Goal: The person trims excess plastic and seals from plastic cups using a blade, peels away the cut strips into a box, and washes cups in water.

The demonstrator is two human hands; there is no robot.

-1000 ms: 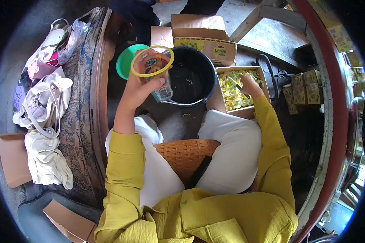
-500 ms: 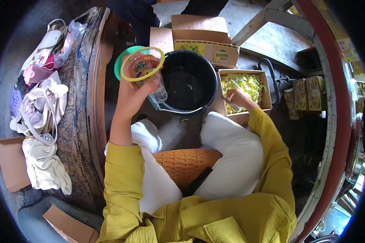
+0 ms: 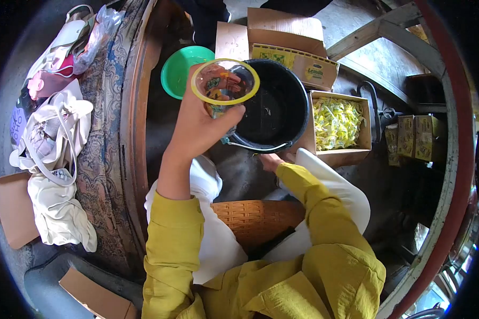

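Observation:
My left hand [image 3: 205, 125] is wrapped round a clear plastic jar [image 3: 216, 110] with a yellow rim. The jar's open mouth faces up toward me, and my fingers show through its wall. It is held above the left edge of a black bucket [image 3: 272, 119]. Low by the floor, at the bucket's near side, is my right hand [image 3: 272, 161]. Its fingertips are at a small yellow-green scrap [image 3: 257, 154], but they are too small and partly hidden to show whether they grip it.
A cardboard box of yellow wrapped sachets [image 3: 338, 125] stands right of the bucket. Behind are an open carton [image 3: 286, 33] and a lemon-labelled box [image 3: 315, 73]. A green basin [image 3: 175, 74] lies left. Bags [image 3: 53, 138] rest on a patterned surface. Another person's legs [image 3: 210, 21] show at the back.
My right hand has left the box of sachets and come down left to the floor by the bucket. The jar has moved right, off the green basin. The view has shifted slightly.

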